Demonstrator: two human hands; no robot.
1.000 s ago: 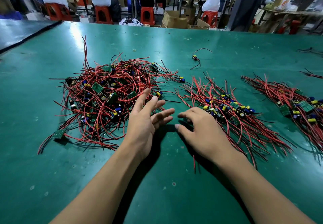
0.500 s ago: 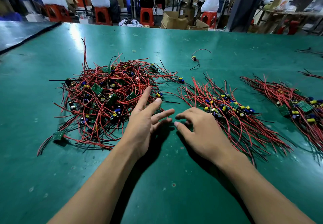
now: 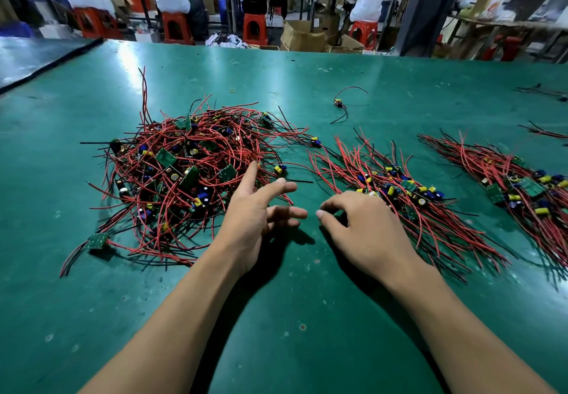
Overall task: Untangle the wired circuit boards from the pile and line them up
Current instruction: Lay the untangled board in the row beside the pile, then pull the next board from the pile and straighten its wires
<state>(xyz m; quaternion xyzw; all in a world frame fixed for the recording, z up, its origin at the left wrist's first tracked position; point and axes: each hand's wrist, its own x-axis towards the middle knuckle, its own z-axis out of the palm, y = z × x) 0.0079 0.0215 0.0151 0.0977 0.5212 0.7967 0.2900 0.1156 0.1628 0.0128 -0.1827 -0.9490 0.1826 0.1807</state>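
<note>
1. Green table (image 3: pixel 307 316), lower frame: left hand (image 3: pixel 249 218) open, fingers spread, empty, its fingertips at the pile's edge; right hand (image 3: pixel 365 227) loosely curled, fingers resting on the lined-up row (image 3: pixel 408 197).
2. Centre left: tangled pile (image 3: pixel 184 178) of red-wired green boards.
3. Far right: second row (image 3: pixel 522 187).

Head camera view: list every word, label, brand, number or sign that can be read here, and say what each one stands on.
None can be read.
Circuit boards in the tangled pile: any markings too small.
Cardboard boxes behind the table: no print legible.
Packages on the shelf, far right: blurred.
</note>
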